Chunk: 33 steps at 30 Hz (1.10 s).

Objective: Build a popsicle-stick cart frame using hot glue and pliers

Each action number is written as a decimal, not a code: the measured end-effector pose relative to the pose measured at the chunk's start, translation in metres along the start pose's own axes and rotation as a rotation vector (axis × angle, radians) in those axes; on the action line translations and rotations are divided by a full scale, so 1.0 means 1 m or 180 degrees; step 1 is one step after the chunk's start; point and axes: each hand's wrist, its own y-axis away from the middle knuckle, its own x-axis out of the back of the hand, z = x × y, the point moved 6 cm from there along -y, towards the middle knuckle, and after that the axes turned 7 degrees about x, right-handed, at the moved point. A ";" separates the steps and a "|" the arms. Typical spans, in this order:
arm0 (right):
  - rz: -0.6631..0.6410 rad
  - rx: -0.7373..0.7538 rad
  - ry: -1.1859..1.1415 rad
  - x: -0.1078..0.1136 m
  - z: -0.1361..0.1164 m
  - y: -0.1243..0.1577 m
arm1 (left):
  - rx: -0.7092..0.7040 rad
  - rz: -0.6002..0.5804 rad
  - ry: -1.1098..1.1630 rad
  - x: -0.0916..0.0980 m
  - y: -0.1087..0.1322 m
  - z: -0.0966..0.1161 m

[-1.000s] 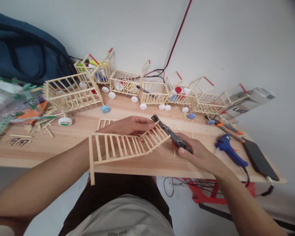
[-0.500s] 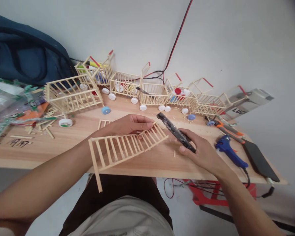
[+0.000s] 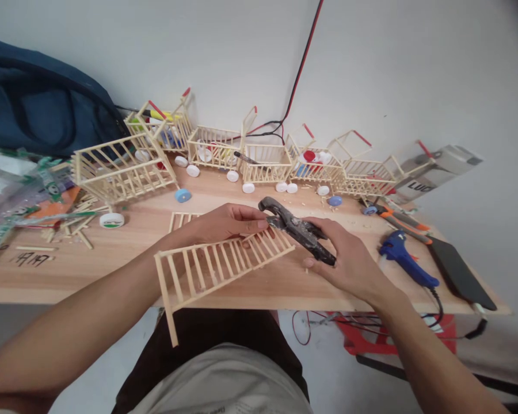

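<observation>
"Fingers of the left hand (image 3: 233, 221) first: what have they got?"

"They pinch the upper rail of the wooden stick frame (image 3: 218, 264), towards its right end. It slants above the desk (image 3: 267, 290), with its left end reaching past the front edge"

"And the right hand (image 3: 347, 253)?"

"Wrapped around the handles of the black plier-like cutter (image 3: 300, 227). Its jaws stand apart at the frame's right end, just beside the left fingertips; whether they touch the wood, I cannot tell"

"So how would you make a clean nip there?"

"Draw those fingertips back from the jaws first. Pinch the rail close to the cut, so the squeeze doesn't twist the joints, set the blades square to the stick and press slowly. Levering could well snap a rung that thin"

"That overhanging end worries me"

"Rightly, it may tip the whole piece. I'd rest more of it on the desk, and check the corner against the stick carts (image 3: 265, 164) lined up along the wall"
</observation>
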 end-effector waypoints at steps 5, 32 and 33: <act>0.0050 0.0048 0.0002 0.000 -0.003 0.000 | 0.0041 0.0098 0.0102 -0.001 0.000 0.001; 0.0115 0.0211 0.0272 -0.005 -0.006 0.003 | 0.0061 0.0268 -0.0055 0.004 0.000 -0.002; 0.0111 0.0217 0.0271 -0.005 -0.006 0.003 | 0.0047 0.0278 -0.0061 0.004 0.000 -0.002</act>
